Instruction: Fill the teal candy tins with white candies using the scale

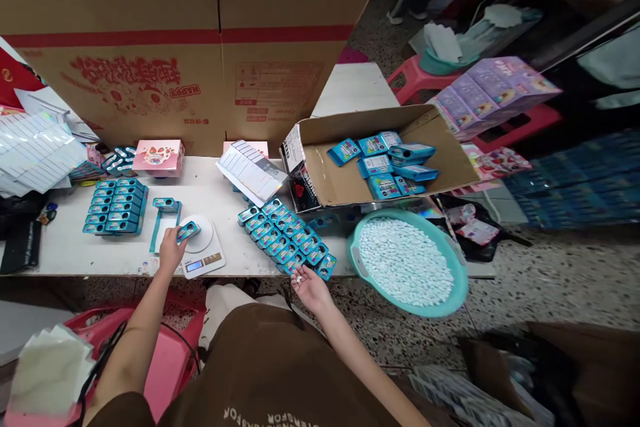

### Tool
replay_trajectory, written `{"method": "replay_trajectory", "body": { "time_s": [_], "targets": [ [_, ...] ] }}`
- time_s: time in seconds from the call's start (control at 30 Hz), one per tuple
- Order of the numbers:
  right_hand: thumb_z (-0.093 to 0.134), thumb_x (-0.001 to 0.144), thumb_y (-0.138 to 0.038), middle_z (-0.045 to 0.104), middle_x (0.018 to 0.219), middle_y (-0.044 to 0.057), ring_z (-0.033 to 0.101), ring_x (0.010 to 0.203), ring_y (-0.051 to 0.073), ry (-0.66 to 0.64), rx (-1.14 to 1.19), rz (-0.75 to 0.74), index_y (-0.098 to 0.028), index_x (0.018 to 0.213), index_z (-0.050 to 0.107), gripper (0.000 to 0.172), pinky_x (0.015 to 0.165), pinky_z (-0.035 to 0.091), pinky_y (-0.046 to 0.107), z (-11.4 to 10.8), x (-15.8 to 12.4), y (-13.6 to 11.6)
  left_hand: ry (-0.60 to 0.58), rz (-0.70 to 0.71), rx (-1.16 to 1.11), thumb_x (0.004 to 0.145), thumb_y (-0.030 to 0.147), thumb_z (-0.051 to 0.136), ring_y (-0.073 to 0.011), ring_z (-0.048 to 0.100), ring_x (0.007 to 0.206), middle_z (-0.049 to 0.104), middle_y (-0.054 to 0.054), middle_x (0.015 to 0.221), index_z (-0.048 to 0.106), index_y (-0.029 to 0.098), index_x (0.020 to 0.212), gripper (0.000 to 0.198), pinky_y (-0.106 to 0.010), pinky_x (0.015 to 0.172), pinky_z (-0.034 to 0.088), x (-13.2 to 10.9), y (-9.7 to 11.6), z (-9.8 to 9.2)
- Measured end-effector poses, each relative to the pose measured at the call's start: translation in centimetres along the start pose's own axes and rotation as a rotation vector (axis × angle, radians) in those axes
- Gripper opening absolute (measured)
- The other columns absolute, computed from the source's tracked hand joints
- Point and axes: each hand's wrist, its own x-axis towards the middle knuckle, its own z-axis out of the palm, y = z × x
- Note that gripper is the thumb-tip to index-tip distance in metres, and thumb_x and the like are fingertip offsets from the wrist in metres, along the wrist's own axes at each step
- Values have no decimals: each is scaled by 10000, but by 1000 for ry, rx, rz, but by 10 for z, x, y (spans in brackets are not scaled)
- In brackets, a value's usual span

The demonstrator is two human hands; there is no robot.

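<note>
My left hand (171,251) grips a small blue candy box (190,231) over the round plate of a white digital scale (217,257); whether box and plate touch, I cannot tell. Palm up at the table's front edge, my right hand (313,291) has its fingers curled around a few white candies (299,278). Just beyond it lie rows of blue candy boxes (285,233) with dark round openings. A teal basin (459,280) full of small white candies (405,260) stands to the right. Left of the scale is a short column of boxes (166,204), with a stacked block (115,207) farther left.
An open carton (330,177) with several blue packs (376,165) sits behind the basin. A tall cardboard box (175,90) walls off the table's back. Pink boxes (159,157) and label sheets (253,173) lie along the table (65,240). A pink chair (160,360) stands at lower left.
</note>
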Motion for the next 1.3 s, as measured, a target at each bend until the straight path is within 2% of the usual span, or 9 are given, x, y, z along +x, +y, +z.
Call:
{"method": "replay_trajectory", "body": {
  "time_s": [0.07,0.13,0.23,0.3,0.4,0.57,0.7,1.0,1.3],
  "targets": [
    [431,891,-153,606,561,7,572,487,88,12,-4,-10,-154,716,589,235,456,491,169,-1,-1,-1,-9,-16,-3,798,349,547,-237,558,962,529,-94,1044,503,189,1146,385,-341,787,478,2,-6,4],
    [425,893,-153,602,557,5,571,491,89,17,-9,-15,-154,719,589,239,459,492,171,-2,-1,-2,-3,-9,-21,758,357,606,-251,540,1019,516,-106,1075,472,180,1194,489,-362,838,471,2,-10,6],
    [416,895,-155,588,544,3,561,482,87,11,-12,-14,-149,711,585,250,461,488,172,-3,-1,-3,56,12,-48,676,397,695,-278,479,1126,481,-126,1149,366,177,1308,746,-405,933,430,-5,-15,3],
    [419,893,-159,587,549,4,558,483,87,10,-16,-10,-146,715,585,244,463,486,172,-2,0,-3,116,-13,-47,664,419,702,-288,440,1172,468,-134,1183,316,180,1344,817,-431,976,397,-16,-17,0],
    [429,883,-148,596,569,10,566,501,88,13,-24,3,-146,729,586,220,464,485,171,0,2,-1,159,-107,-43,684,446,676,-289,432,1176,480,-138,1187,326,174,1333,785,-453,989,379,-44,-22,-1],
    [433,880,-157,588,574,5,557,501,89,-18,-26,43,-155,747,582,200,458,482,174,7,6,2,108,-255,-30,678,485,658,-305,477,1122,519,-149,1134,399,141,1268,731,-472,963,392,-92,-31,6],
    [433,881,-171,582,574,4,554,505,93,-51,-47,61,-161,747,582,201,472,490,179,14,8,4,113,-289,-22,679,500,643,-300,479,1127,533,-142,1133,416,153,1256,711,-472,977,382,-109,-36,7],
    [426,880,-151,593,586,4,552,505,90,-69,-56,70,-165,745,585,209,470,491,179,20,7,3,136,-293,-12,683,528,626,-302,486,1111,546,-129,1099,458,170,1212,660,-465,962,388,-101,-35,-6],
    [417,894,-175,577,571,2,550,506,87,-36,-5,40,-155,757,583,217,474,483,170,17,6,0,112,-268,-31,679,528,619,-291,516,1047,566,-115,1037,496,166,1150,607,-446,911,419,-78,-36,0]
  ]
}}
